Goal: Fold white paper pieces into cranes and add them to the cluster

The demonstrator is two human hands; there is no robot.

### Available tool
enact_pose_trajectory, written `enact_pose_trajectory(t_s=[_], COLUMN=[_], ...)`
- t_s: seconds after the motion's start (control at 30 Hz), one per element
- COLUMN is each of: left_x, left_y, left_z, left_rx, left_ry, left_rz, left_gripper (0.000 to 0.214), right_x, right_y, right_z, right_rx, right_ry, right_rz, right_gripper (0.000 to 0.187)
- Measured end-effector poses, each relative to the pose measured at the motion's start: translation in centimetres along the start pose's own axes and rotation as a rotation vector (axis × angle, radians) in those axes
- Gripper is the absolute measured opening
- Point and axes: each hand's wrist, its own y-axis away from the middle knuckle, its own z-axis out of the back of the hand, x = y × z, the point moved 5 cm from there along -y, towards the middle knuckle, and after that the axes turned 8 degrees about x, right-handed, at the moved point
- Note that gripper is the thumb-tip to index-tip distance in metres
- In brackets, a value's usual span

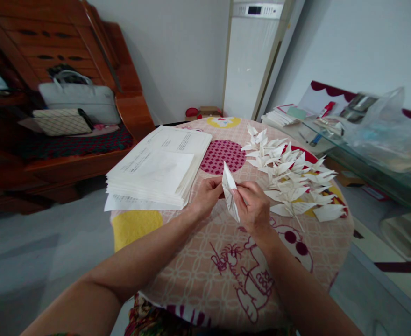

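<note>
A narrow, pointed piece of folded paper (229, 186) stands upright between my hands above the round table. My right hand (253, 207) grips its right side, with the thumb lying along it. From the other side, my left hand (208, 196) pinches at the paper's left edge, its fingertips partly hidden behind it. Right of my hands lie many folded paper cranes (289, 175), crowded together with wings spread. To the left is a thick stack of printed paper (149, 158), with a smaller blank sheet (168, 172) on top.
A patterned cloth (191, 261) covers the round table. On the right, a glass-topped table (370, 172) bears a plastic bag (391, 135) and papers. A wooden bench (131, 107) with a grey handbag (82, 100) stands at the left, and a white floor-standing unit (251, 65) behind.
</note>
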Motion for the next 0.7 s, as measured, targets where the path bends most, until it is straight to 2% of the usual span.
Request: enact_pose_trajectory(t_s=[0.23,0.43,0.57,0.7], left_x=[0.1,-0.2,-0.5,-0.3], left_y=[0.2,0.5,0.6,0.4], left_z=[0.1,-0.3,-1.2,-0.5], left_rx=[-0.089,-0.026,0.080,-0.018], left_ry=[-0.086,0.011,0.000,-0.021], left_rz=[-0.021,0.015,-0.009,-0.034], left_gripper=[0.034,0.047,0.036,0.029], right_x=[0.6,-0.4,-0.7,0.2], right_y=[0.2,0.2,0.2,0.1], right_z=[-0.7,-0.3,0.0,-0.2], right_rx=[-0.010,-0.051,-0.070,-0.026], right_ry=[0.203,0.170,0.213,0.139], right_rz=[0.020,-0.013,-0.014,0.028], right_gripper=[0.032,0.030,0.029,0.023])
